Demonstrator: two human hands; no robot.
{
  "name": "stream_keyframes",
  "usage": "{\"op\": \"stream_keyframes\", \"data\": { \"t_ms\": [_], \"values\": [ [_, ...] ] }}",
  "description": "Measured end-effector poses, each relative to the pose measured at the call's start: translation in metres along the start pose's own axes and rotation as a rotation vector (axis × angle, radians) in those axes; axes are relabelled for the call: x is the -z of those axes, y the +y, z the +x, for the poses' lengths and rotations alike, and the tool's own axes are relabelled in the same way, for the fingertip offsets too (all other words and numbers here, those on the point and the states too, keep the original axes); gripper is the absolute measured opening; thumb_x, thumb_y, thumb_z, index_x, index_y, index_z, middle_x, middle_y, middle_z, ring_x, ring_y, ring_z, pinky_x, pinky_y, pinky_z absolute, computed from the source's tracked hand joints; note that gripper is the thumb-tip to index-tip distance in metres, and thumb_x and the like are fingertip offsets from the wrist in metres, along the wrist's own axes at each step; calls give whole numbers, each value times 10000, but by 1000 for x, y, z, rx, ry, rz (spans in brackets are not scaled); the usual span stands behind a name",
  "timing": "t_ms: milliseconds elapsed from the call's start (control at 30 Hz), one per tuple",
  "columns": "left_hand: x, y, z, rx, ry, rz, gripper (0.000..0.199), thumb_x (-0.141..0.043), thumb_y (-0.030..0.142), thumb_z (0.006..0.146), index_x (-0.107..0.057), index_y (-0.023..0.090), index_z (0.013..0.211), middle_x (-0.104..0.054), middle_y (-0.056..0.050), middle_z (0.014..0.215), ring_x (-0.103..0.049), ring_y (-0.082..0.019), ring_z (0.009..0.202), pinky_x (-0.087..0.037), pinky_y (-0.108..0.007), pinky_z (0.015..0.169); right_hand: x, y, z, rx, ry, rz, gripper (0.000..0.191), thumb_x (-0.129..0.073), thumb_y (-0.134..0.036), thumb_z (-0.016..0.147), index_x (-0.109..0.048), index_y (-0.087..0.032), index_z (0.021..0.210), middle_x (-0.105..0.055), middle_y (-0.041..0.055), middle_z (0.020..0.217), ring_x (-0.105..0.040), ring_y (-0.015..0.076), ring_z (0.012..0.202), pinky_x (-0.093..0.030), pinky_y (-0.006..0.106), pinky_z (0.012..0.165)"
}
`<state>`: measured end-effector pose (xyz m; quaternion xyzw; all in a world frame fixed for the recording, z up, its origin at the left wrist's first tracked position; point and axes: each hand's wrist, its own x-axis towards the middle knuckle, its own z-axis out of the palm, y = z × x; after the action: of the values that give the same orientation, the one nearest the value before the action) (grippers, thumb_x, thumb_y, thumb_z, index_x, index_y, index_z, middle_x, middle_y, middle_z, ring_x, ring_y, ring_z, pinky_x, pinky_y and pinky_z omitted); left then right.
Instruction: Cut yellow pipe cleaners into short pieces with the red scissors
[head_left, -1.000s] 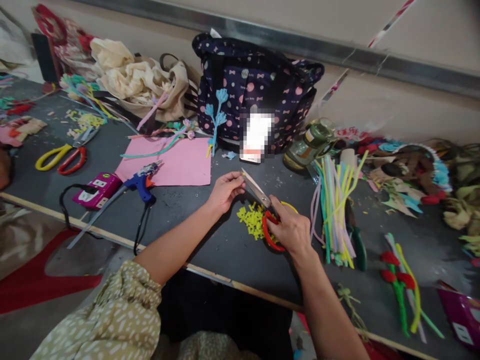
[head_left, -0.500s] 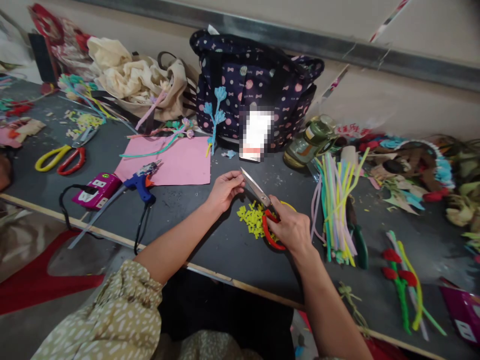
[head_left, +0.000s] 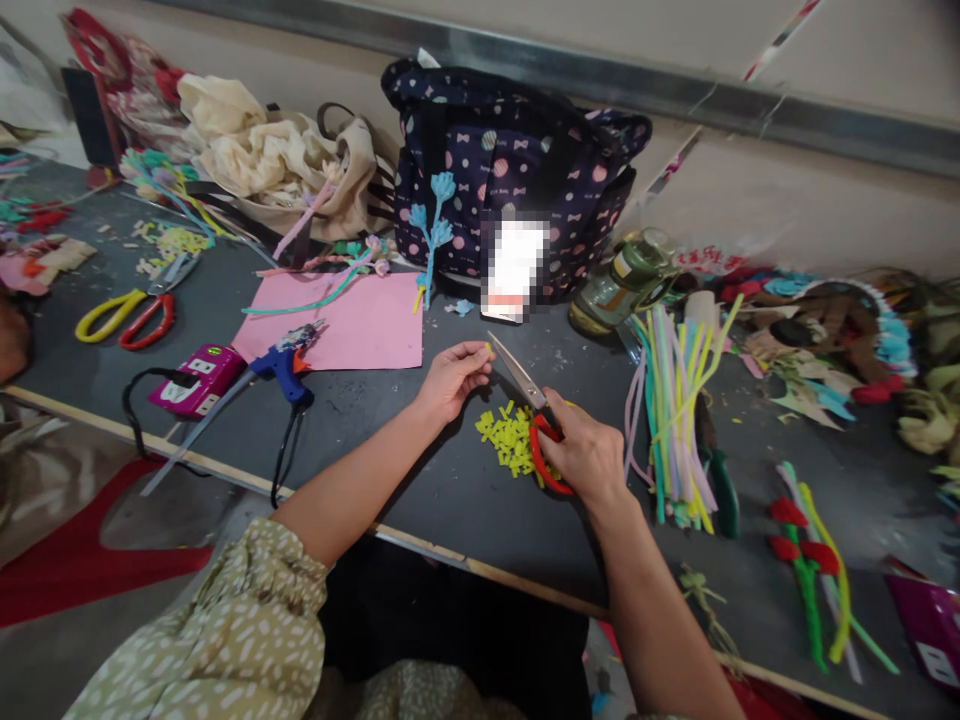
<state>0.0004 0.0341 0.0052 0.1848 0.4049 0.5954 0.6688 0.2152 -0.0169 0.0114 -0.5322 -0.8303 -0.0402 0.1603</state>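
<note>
My left hand is closed in a pinch on a small yellow piece, whose tip shows between thumb and forefinger. My right hand grips a pair of scissors by its red and yellow handles. The blades look closed or nearly so, and their tip lies just right of my left fingertips. Below the blades, a pile of short yellow-green cut pieces is spread on the dark table, partly covered by the scissors and my right hand.
Left stand a pink sheet, a blue glue gun, a purple power strip and other scissors. Behind are a dotted bag, a phone and a bottle. Pastel pipe cleaners lie right, beyond them red-tipped stems.
The scissors have shifted slightly right and down, away from my left fingertips. A yellow tip now shows in my left fingers. The view has moved a little.
</note>
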Motion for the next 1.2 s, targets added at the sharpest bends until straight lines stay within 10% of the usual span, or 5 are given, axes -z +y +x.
{"op": "stream_keyframes", "data": {
  "t_ms": [567,767,967,1200],
  "values": [
    [-9,3,-15,37,-377,145,188,-775,245,703,-692,152,843,-661,-99,1186,-637,-200,1033,-539,-298,809,8,-3,5,-38,32,147,441,-464,-230,881,-538,-131,1304,-695,103,943,-649,213,804,-488,302,709],
    [-11,3,-17,21,-393,161,145,-776,232,699,-681,158,780,-678,-87,1126,-640,-162,946,-525,-290,811,6,-2,6,-147,-10,245,456,-535,-324,826,-506,-179,1258,-686,107,1036,-658,224,829,-475,298,650],
    [-13,5,-21,-51,-381,181,120,-772,226,705,-682,161,750,-679,-67,1069,-634,-133,887,-513,-263,808,13,3,9,-350,-71,304,366,-591,-572,758,-513,-229,858,-595,-6,652,-532,161,529,-324,246,475],
    [-12,3,-19,-26,-347,151,127,-764,227,713,-681,151,770,-681,-73,1041,-642,-142,880,-524,-287,804,7,17,8,-340,-223,734,211,-627,-379,732,-601,-191,824,-606,-9,669,-536,141,592,-404,239,539]
  ]
}}
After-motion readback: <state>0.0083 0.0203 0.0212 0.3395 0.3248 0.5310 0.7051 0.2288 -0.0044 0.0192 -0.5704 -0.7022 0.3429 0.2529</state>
